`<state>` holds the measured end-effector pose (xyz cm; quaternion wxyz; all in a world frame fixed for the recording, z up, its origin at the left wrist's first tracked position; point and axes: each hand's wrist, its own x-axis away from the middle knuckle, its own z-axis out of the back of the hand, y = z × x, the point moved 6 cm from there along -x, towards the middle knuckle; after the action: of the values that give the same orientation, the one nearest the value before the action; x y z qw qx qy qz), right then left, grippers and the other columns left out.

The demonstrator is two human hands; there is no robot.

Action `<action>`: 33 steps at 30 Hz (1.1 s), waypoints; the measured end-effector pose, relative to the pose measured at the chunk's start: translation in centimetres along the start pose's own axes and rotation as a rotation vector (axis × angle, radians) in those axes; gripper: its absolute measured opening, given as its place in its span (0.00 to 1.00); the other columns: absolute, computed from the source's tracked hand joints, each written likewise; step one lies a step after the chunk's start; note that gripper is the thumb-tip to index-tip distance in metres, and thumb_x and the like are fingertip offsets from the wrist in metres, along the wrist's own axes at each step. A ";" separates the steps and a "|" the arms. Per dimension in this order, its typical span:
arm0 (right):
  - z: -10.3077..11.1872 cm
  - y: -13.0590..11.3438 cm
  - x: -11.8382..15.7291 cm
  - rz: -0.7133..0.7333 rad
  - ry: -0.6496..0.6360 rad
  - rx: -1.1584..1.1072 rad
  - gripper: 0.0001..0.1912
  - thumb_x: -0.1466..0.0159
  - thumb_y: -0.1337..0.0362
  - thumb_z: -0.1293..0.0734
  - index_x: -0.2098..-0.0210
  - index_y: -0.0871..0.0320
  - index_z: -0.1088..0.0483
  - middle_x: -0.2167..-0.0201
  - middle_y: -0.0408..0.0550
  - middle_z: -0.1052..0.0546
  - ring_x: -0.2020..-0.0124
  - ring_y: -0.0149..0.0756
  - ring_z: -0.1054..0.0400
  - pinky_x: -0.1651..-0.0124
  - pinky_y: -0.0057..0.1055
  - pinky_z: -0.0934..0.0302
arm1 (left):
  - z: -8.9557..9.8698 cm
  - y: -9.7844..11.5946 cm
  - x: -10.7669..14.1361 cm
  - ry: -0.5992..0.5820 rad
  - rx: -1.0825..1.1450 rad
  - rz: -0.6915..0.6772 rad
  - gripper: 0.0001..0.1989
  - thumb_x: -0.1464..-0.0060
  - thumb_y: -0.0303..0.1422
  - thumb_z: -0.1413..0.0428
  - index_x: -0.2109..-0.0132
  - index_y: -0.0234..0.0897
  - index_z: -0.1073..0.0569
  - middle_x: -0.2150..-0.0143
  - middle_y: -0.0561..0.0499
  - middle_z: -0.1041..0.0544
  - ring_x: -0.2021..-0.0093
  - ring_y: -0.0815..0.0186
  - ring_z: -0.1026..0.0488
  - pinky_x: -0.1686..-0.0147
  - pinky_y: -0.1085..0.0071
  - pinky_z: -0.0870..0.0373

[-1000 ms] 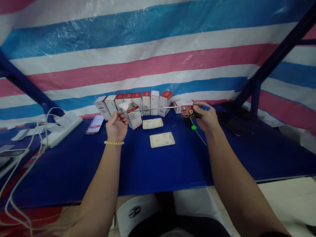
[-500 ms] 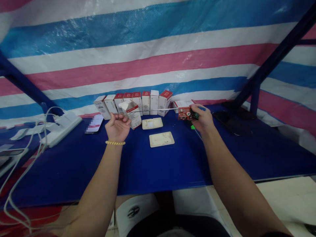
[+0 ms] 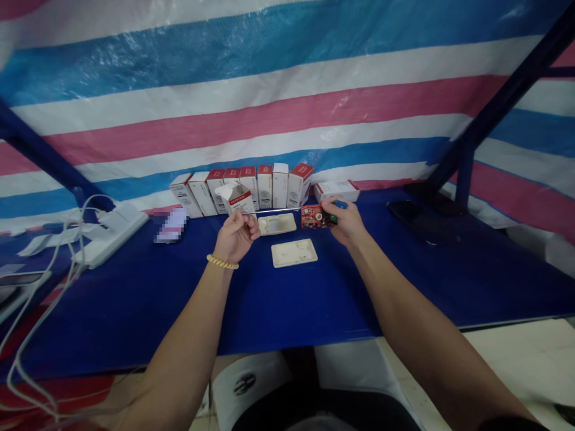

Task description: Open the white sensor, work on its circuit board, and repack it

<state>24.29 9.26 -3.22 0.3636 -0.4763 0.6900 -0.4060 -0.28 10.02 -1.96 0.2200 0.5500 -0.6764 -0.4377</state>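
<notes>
My right hand [image 3: 348,222] is closed on a red circuit board [image 3: 311,216] with small parts on its face. A blue handle-like piece [image 3: 340,204] shows between the same fingers; what it belongs to is hidden. From the board's left side a thin metal rod [image 3: 276,211] runs across to my left hand [image 3: 237,238], whose fingertips pinch its far end. Below the rod, a cream plastic shell [image 3: 287,224] lies hollow side up, and a second cream cover [image 3: 294,253] lies nearer me. Just behind my left hand stands an opened white-and-red box [image 3: 236,197].
Several white-and-red boxes [image 3: 265,187] stand in a row at the back, with another box [image 3: 336,190] lying to their right. A phone [image 3: 172,226] and a white power strip [image 3: 112,233] with cables are on the left. Dark flat objects [image 3: 417,221] lie right.
My hands have come closer together, the left moving right and the right moving left with the board. The visible rod between them is shorter. My left fingers have closed more.
</notes>
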 end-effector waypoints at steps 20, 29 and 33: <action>-4.6 0.8 3.4 -0.012 -0.121 0.045 0.15 0.58 0.56 0.24 0.78 0.57 0.29 0.80 0.38 0.31 0.77 0.28 0.39 0.67 0.31 0.41 | -1.8 -3.2 0.7 -0.109 -0.168 0.157 0.18 0.56 0.39 0.35 0.73 0.34 0.35 0.78 0.53 0.31 0.78 0.73 0.37 0.80 0.77 0.43; -4.8 0.8 3.5 -0.028 -0.103 0.063 0.14 0.58 0.57 0.24 0.78 0.57 0.29 0.80 0.39 0.29 0.76 0.29 0.38 0.67 0.32 0.41 | -1.6 -2.9 0.4 -0.080 -0.188 0.153 0.19 0.57 0.40 0.34 0.74 0.34 0.35 0.79 0.53 0.32 0.79 0.74 0.36 0.80 0.78 0.43; -4.6 1.1 3.3 -0.045 -0.089 0.115 0.12 0.57 0.58 0.25 0.77 0.57 0.29 0.81 0.39 0.30 0.76 0.29 0.37 0.68 0.32 0.41 | -1.0 -2.4 0.1 0.010 -0.205 0.093 0.16 0.59 0.38 0.33 0.69 0.34 0.30 0.77 0.53 0.29 0.79 0.73 0.35 0.81 0.78 0.42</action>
<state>18.82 7.33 -2.75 0.4116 -0.4877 0.6377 -0.4314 1.83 9.58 -3.43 0.2987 0.4949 -0.6516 -0.4911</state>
